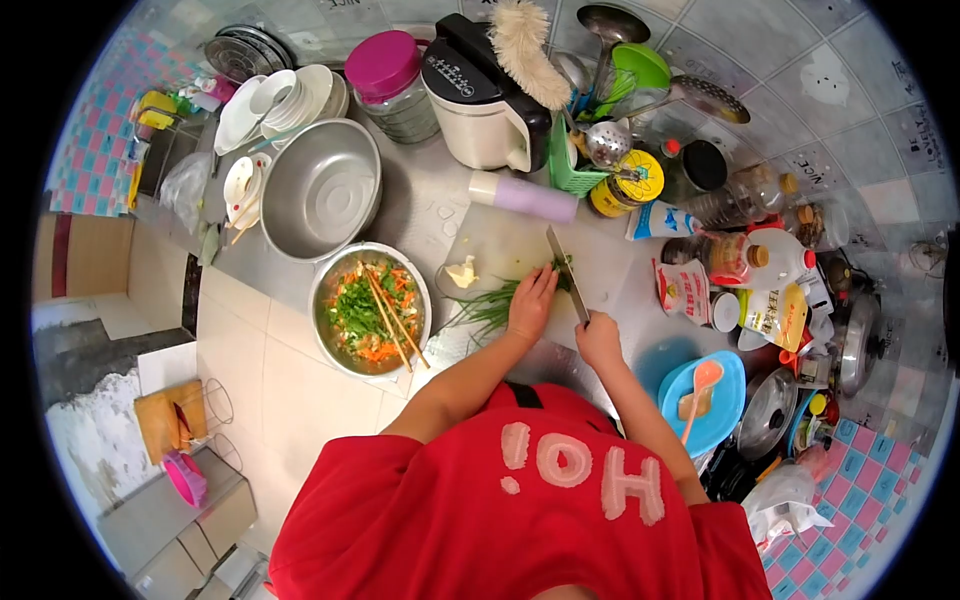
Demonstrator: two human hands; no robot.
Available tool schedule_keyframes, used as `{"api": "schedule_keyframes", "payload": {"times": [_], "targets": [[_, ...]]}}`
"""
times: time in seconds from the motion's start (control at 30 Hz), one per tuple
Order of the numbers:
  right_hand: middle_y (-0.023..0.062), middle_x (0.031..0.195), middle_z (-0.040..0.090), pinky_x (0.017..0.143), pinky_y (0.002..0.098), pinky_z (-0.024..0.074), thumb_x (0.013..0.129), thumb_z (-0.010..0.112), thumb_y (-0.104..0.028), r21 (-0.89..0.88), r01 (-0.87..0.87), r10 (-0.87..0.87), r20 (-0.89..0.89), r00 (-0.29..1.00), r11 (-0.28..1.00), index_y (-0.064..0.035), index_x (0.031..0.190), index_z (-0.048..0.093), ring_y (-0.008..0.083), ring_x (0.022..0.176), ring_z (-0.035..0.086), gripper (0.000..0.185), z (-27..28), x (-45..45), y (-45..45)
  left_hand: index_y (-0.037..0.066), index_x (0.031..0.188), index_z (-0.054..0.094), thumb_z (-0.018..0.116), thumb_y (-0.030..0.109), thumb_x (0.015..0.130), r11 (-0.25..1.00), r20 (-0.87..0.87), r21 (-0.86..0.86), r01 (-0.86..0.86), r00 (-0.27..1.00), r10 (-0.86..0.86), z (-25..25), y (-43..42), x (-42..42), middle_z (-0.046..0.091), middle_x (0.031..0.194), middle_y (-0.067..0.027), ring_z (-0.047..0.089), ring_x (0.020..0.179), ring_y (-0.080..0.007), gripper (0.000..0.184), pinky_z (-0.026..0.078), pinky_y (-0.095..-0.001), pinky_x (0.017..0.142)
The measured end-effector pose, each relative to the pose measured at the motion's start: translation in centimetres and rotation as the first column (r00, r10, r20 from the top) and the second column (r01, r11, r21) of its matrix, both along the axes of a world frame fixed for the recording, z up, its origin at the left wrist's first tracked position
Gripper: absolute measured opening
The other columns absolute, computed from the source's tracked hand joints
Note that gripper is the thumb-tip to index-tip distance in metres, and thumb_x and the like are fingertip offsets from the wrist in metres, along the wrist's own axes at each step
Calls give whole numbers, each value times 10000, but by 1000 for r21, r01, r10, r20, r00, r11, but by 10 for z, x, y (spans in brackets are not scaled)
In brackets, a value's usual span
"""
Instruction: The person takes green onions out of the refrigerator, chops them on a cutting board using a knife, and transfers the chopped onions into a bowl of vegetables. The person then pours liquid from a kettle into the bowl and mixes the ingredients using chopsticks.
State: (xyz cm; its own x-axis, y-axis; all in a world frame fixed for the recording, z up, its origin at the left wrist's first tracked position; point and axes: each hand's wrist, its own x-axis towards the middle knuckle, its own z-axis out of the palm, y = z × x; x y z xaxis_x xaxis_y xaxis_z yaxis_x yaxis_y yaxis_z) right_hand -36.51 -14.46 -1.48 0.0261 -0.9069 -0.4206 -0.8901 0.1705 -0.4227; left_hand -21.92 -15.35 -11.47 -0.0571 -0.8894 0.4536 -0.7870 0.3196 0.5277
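Observation:
My left hand (532,302) presses down on a bunch of green stalks (487,308) on the cutting board, its fingers drawn together over them. In my right hand (598,338) is the handle of a knife (568,270), whose blade lies just right of my left fingertips, beside the cut ends of the greens. A pale yellow piece of food (462,272) lies left of the greens. Further left, a metal bowl (318,338) holds chopped greens and orange shreds, with chopsticks (388,318) resting across it.
An empty steel basin (325,190) stands behind the filled bowl. A purple cylinder (523,197) lies along the board's far edge. Jars, bottles and a seasoning bag (683,288) crowd the right side. Nearer me is a blue basin (722,400) with an orange spoon (704,380).

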Motion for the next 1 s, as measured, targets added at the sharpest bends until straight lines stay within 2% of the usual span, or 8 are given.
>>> {"api": "schedule_keyframes", "payload": {"times": [0.1, 0.2, 0.4, 0.5, 0.6, 0.8, 0.9, 1.0], "targets": [[268, 809, 636, 743, 496, 508, 785, 549, -97, -61, 46, -41, 76, 996, 997, -45, 1056, 668, 433, 778, 627, 300, -16, 2, 0, -34, 1158, 585, 570, -5, 730, 1000, 11, 17, -26, 1000, 26, 1, 0, -1, 569, 1244, -166, 547, 1072, -344, 430, 475, -402, 910], [290, 710, 589, 655, 485, 487, 765, 558, -97, -188, 113, -70, 222, 973, 976, 53, 815, 617, 446, 699, 605, 169, -11, -4, 9, -41, 1162, 577, 569, 1, 734, 1000, 13, 15, -14, 1000, 14, 0, 0, -1, 564, 1242, -176, 544, 1071, -348, 430, 470, -405, 916], [286, 717, 593, 666, 489, 485, 761, 559, -92, -147, 1, 18, 125, 992, 989, 53, 825, 620, 449, 701, 603, 169, 26, -2, 6, -49, 1168, 567, 550, 29, 751, 1000, -30, 4, -3, 1000, 3, -3, 1, 2, 564, 1219, -180, 530, 1100, -346, 425, 460, -408, 937], [271, 842, 639, 785, 481, 506, 788, 540, -102, 17, -50, 50, -12, 999, 999, -67, 1084, 672, 416, 818, 632, 326, 14, -1, -1, -50, 1167, 567, 547, 31, 754, 999, -36, -20, 29, 999, -29, -3, 3, 4, 567, 1212, -178, 530, 1103, -340, 422, 460, -405, 941], [263, 835, 644, 771, 485, 511, 788, 537, -109, -17, -36, 36, -12, 999, 999, -75, 1099, 667, 423, 808, 630, 339, -4, 11, -9, -36, 1151, 581, 575, -11, 727, 1000, -72, 15, 13, 997, -12, 0, 3, 3, 569, 1214, -173, 539, 1074, -343, 425, 472, -403, 928], [253, 816, 645, 736, 491, 516, 787, 551, -123, -97, 64, -48, 160, 986, 993, -90, 1111, 664, 429, 777, 629, 345, -5, 7, -8, -37, 1175, 545, 583, -15, 738, 999, -52, 52, 12, 999, -10, -5, 2, 3, 547, 1242, -182, 512, 1106, -355, 439, 445, -407, 965], [283, 734, 602, 681, 484, 491, 769, 555, -96, -156, -8, 29, 130, 991, 988, 39, 891, 638, 440, 713, 609, 200, 23, 5, -4, -40, 1168, 523, 610, -5, 740, 988, -133, 155, 5, 991, 16, -6, 5, 2, 527, 1264, -188, 488, 1130, -367, 438, 422, -419, 987], [282, 740, 606, 691, 491, 490, 762, 563, -103, -89, -82, 90, 89, 992, 993, 34, 894, 643, 446, 717, 608, 207, 25, -2, -4, -43, 1158, 531, 579, 9, 772, 990, -143, 139, -4, 989, 24, -7, 5, 2, 525, 1248, -192, 482, 1144, -368, 392, 429, -418, 977]]}}
